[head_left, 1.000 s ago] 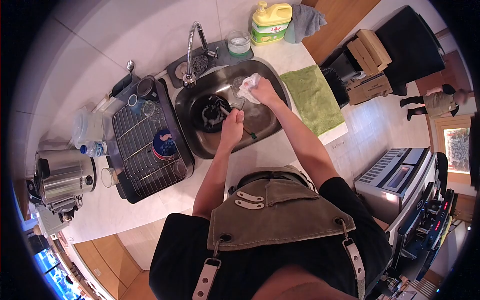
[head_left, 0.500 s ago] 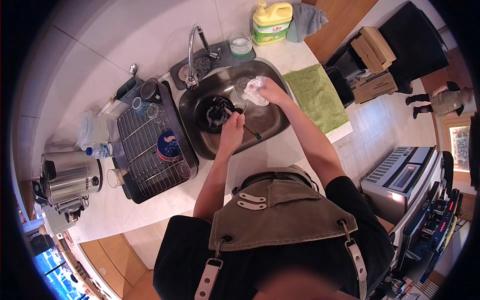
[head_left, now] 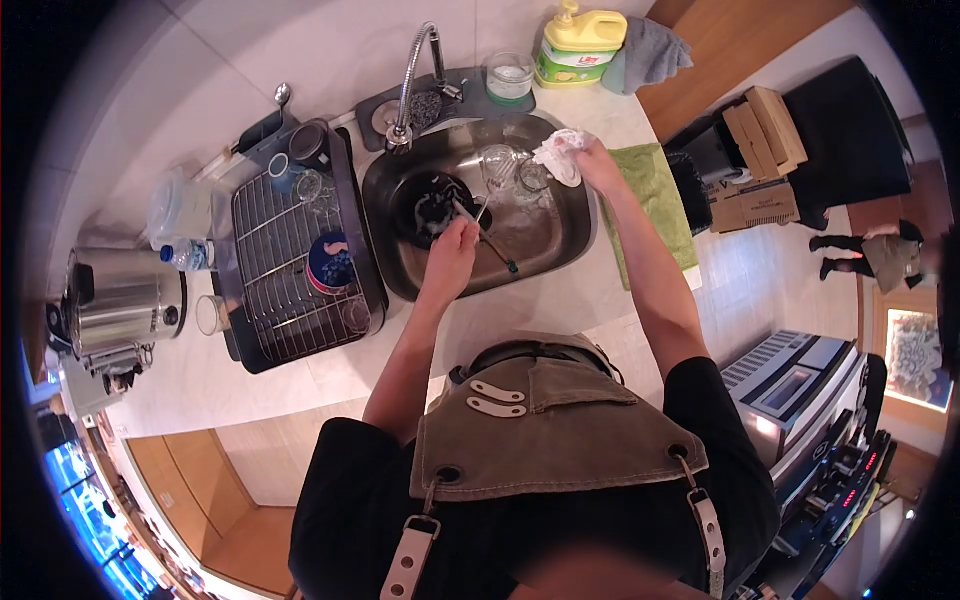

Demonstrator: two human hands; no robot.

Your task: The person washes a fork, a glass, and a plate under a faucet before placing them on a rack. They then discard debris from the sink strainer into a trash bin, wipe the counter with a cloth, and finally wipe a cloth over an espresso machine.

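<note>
My left hand [head_left: 452, 247] is over the steel sink [head_left: 560, 245], gripping thin utensils [head_left: 482, 228] that stick out toward the sink's middle. Just left of it a black bowl [head_left: 428, 207] lies in the sink. My right hand [head_left: 590, 160] is raised at the sink's right rim, closed on a soapy white sponge [head_left: 560, 153]. Two clear glasses [head_left: 508, 168] stand in the sink between both hands, below the sponge.
A curved tap [head_left: 410, 80] rises behind the sink. A dish rack [head_left: 290, 260] with a blue cup and glasses stands to the left, a steel urn [head_left: 120, 300] beyond it. A yellow detergent bottle [head_left: 580, 45] and a green towel [head_left: 655, 195] lie to the right.
My right hand has lifted the sponge away from the glass to the sink's right rim. My left hand has stayed over the sink with the utensils. The view has shifted.
</note>
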